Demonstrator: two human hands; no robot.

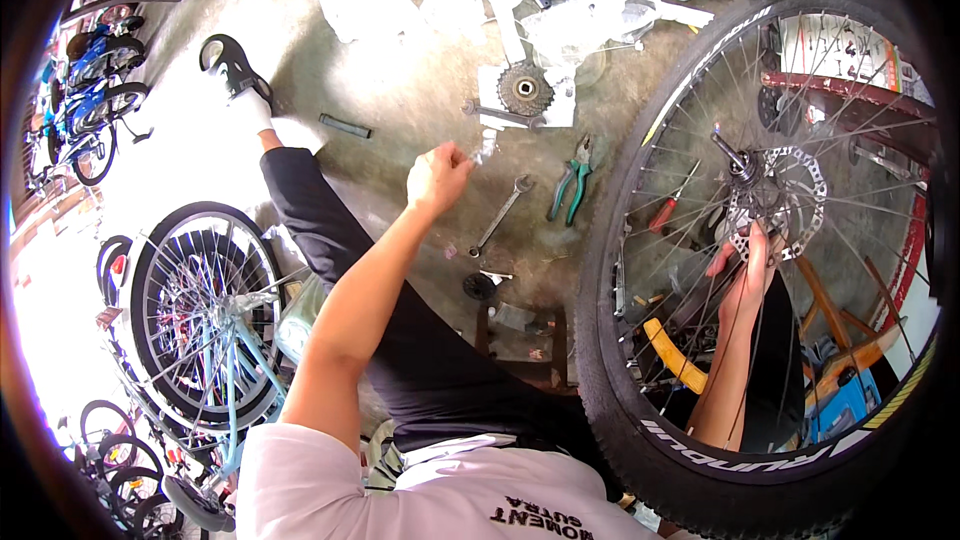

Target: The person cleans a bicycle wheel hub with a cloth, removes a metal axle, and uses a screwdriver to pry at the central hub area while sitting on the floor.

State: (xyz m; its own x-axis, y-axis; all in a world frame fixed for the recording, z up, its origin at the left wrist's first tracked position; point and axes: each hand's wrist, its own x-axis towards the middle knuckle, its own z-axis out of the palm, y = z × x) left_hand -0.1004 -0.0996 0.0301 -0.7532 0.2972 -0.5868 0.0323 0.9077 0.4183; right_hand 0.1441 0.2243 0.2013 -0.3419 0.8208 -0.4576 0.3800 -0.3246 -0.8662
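Head view: L fingers [455,157] curled together, R fingers [757,242] at perf'd metal rotor [817,190] inside knobbly blk tyre [597,325], grip unclear.

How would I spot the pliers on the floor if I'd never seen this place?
Start from the big wheel with the black tyre at the right. Just left of it, on the floor, lie the pliers. Their two green handles set them apart from the all-metal wrench slanting nearby on their left.
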